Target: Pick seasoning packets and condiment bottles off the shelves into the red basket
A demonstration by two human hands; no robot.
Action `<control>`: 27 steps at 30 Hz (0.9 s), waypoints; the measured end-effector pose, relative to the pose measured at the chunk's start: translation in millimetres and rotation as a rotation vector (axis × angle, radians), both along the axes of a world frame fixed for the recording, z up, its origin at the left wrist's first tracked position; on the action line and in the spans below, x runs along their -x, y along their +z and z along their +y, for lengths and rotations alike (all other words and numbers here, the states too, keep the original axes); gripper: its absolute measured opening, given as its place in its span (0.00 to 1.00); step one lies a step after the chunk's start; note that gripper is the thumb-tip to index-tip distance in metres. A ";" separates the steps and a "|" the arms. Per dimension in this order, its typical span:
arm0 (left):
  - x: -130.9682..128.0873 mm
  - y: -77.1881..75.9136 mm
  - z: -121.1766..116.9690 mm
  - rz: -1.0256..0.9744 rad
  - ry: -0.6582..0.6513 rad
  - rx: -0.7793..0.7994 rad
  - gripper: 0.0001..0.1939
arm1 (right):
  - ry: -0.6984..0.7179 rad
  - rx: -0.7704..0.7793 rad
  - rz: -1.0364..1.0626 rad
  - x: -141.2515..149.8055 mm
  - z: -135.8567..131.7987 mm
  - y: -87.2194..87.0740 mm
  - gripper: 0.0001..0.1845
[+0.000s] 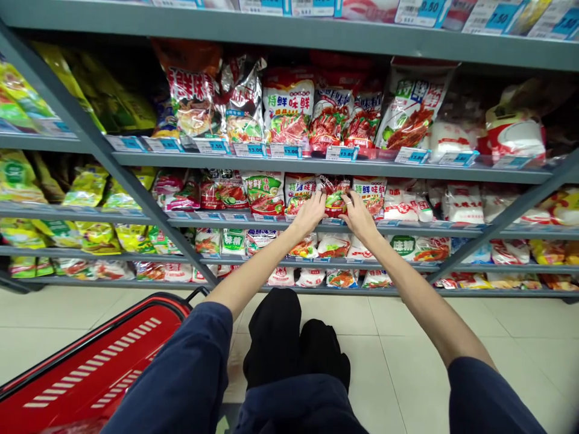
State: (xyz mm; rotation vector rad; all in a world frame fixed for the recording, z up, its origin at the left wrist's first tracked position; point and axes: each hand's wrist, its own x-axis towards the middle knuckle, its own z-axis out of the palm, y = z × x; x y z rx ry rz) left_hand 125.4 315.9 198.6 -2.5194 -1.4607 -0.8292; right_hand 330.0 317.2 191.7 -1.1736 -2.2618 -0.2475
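Observation:
Both my arms reach out to the second shelf of bagged seasonings. Between my hands a red seasoning packet [335, 196] with green and food pictures stands upright at the shelf's front. My left hand [310, 212] grips its left side, fingers bent over the edge. On the opposite side my right hand [359, 215], with a ring on one finger, holds the packet's right edge. A white-and-red packet [296, 187] is partly hidden behind my left hand, and a similar packet [373, 191] stands just right of my right hand. Some fingertips are too small to make out.
A red shopping basket [104, 367] with a black rim is at my left on the tiled floor [407, 367]. Grey shelf edges [289, 163] with price tags run above and below my hands. Slanted grey posts [113, 157] cross at left and right.

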 end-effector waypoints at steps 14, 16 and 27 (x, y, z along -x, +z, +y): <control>11.4 17.1 -13.1 -0.013 -0.010 0.026 0.28 | -0.034 0.025 0.073 8.5 -33.1 13.1 0.29; 14.2 13.7 -33.5 -0.105 -0.036 -0.009 0.24 | -0.039 -0.014 0.189 10.5 -53.1 8.3 0.27; 237.2 -142.0 -321.8 -0.516 1.091 0.229 0.16 | -0.286 0.797 0.829 -6.5 -315.4 -261.9 0.19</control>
